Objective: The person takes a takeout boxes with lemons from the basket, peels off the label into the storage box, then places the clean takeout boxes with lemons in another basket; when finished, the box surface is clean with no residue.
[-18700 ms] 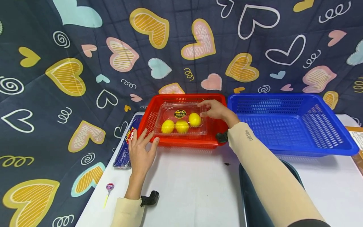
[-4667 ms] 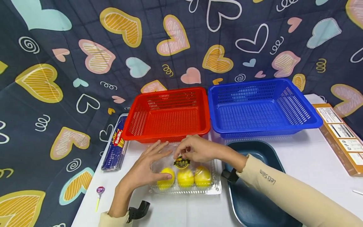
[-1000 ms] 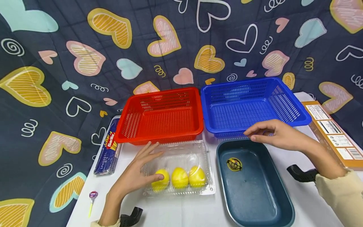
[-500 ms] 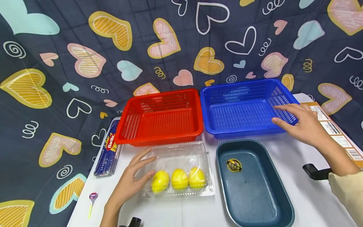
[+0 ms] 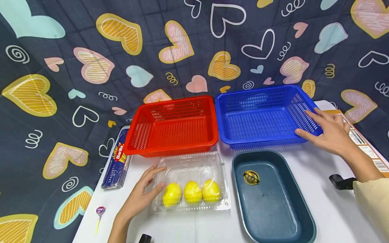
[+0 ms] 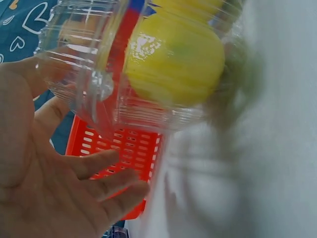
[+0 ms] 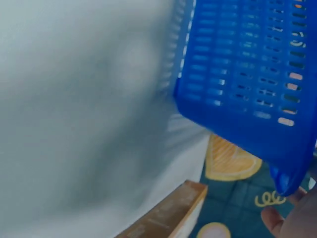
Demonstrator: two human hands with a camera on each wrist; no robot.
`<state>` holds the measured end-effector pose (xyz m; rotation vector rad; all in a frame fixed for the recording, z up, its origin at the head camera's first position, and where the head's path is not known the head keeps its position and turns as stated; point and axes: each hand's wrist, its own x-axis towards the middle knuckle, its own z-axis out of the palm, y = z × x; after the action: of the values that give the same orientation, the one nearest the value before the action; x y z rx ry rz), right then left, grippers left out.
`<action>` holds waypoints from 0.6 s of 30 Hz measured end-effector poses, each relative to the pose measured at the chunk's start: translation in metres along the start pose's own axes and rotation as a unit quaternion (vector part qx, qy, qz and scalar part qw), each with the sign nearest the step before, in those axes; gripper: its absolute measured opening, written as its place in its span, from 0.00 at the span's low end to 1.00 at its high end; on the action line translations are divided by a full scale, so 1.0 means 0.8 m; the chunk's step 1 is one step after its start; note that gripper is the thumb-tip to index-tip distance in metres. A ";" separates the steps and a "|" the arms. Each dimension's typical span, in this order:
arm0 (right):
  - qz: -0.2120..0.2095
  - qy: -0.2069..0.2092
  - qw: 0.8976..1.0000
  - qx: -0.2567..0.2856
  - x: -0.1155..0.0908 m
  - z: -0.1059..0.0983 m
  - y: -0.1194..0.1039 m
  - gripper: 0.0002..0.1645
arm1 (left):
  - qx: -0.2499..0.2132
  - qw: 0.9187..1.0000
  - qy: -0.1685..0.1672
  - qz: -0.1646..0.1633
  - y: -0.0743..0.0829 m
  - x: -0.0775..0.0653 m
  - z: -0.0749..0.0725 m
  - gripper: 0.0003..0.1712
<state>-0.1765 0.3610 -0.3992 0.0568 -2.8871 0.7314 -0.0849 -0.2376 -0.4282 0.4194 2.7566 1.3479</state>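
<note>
My left hand (image 5: 140,194) is at the left edge of a clear plastic clamshell box (image 5: 191,165), its fingers spread and lightly bent. Three yellow round fruits (image 5: 192,191) sit in a row along the box's front. In the left wrist view one yellow fruit (image 6: 176,59) shows through the ribbed plastic wall, with the fingers apart beside it. Over at the right, my right hand (image 5: 334,136) reaches to the right front corner of the blue basket (image 5: 258,138), fingers extended at the rim. The right wrist view catches only fingertips (image 7: 273,220) near the basket's corner.
A red basket (image 5: 170,150) stands behind the box. The dark teal tray (image 5: 273,202) has a round black-and-gold sticker (image 5: 251,177) inside. At left lie a spaghetti pack (image 5: 117,165) and a lollipop (image 5: 100,212). Beyond the right hand is a brown carton (image 5: 364,145).
The clamshell box went from the red basket to the table in front. Its sticker is now in the teal tray. Lately my right hand moved from above the tray to the blue basket's corner.
</note>
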 end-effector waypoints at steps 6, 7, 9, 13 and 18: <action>0.023 -0.005 1.000 -0.005 -0.001 0.001 0.015 0.55 | -0.022 0.999 -0.022 -0.021 0.002 0.003 -0.004 0.26; 0.025 -0.004 1.000 -0.005 -0.001 0.002 0.016 0.56 | -0.024 0.999 -0.025 -0.024 0.003 0.004 -0.004 0.26; 0.027 -0.003 1.000 -0.006 -0.001 0.002 0.020 0.57 | -0.035 0.998 -0.031 -0.038 0.004 0.005 -0.005 0.25; 0.031 0.000 1.000 -0.005 0.002 0.002 0.023 0.58 | -0.068 0.994 -0.040 -0.072 0.007 0.009 -0.008 0.24; 0.034 -0.001 0.999 -0.009 0.003 0.002 0.027 0.59 | -0.114 0.987 -0.036 -0.108 0.009 0.014 -0.010 0.23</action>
<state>-0.1807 0.3789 -0.4101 -0.0418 -2.9096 0.7184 -0.0954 -0.2363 -0.4169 0.1490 2.4667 1.5339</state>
